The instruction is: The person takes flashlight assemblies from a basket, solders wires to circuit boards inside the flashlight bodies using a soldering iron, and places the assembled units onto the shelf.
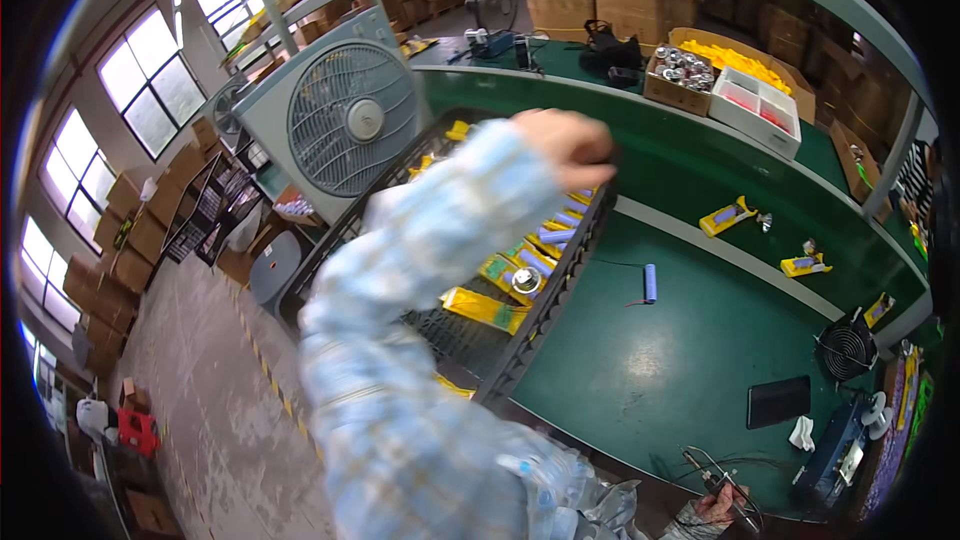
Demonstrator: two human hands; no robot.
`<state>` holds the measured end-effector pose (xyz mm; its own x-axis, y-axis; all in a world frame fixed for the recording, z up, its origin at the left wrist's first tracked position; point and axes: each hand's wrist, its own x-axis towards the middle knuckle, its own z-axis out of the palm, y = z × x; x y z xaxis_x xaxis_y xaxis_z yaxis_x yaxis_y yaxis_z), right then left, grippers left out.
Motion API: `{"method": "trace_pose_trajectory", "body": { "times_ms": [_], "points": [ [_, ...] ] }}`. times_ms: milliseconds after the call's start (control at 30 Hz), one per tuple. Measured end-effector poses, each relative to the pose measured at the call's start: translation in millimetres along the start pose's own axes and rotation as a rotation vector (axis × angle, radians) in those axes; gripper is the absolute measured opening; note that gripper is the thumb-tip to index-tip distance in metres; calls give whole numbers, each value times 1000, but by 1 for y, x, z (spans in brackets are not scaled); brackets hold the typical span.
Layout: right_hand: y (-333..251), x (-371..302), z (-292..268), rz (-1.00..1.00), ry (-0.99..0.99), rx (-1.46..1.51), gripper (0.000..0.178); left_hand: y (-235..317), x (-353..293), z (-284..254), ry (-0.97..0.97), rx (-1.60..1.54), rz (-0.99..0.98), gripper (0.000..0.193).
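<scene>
My left hand (570, 147), slightly blurred, is over the far right corner of a black plastic crate (520, 365). Its fingers are curled; whatever they may hold is hidden. The blue plaid sleeve covers much of the crate. Inside lie yellow-wrapped pieces (485, 310) with blue cylinders, one bearing a round silvery part (526, 281). At the lower edge, my right hand (722, 506) is closed around a soldering iron (715, 483) with a dark handle and thin metal parts. On the green bench, a blue cylindrical battery cell (651, 283) with thin wires lies between the hands.
Right of the bench are a black tablet-like slab (779, 402), a small round fan (846, 347) and a blue box-shaped unit (835, 455). Yellow pieces (728, 217) line the back ledge. A large box fan (350, 120) stands behind the crate. The upper shelf holds a white divided tray (755, 115).
</scene>
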<state>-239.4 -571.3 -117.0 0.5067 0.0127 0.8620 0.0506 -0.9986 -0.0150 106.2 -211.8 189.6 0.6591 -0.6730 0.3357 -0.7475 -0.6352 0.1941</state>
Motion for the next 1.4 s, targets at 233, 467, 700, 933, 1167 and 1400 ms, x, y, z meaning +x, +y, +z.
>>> {"method": "trace_pose_trajectory", "body": {
  "times_ms": [233, 467, 700, 933, 1167, 1400],
  "points": [
    [-38, 34, 10, -79, 44, 59, 17, -152, -242, 5, -558, 380, -556, 33],
    [-45, 3, 17, 1200, 47, 916, 21, -168, -274, 76, -361, 374, -336, 38],
    [-67, 27, 0, 1312, 117, 1083, 22, -147, -251, 83, -347, 572, -218, 35],
    [-76, 36, -15, 1291, 100, 1026, 16, -183, -254, 122, -442, 666, -52, 16],
    [-80, 34, -13, 1377, 303, 1003, 20, -79, -183, -2, -71, 544, -132, 50],
    [-89, 63, -40, 1418, 279, 1057, 17, 56, -63, 6, 119, 362, 457, 42]
  ]
}}
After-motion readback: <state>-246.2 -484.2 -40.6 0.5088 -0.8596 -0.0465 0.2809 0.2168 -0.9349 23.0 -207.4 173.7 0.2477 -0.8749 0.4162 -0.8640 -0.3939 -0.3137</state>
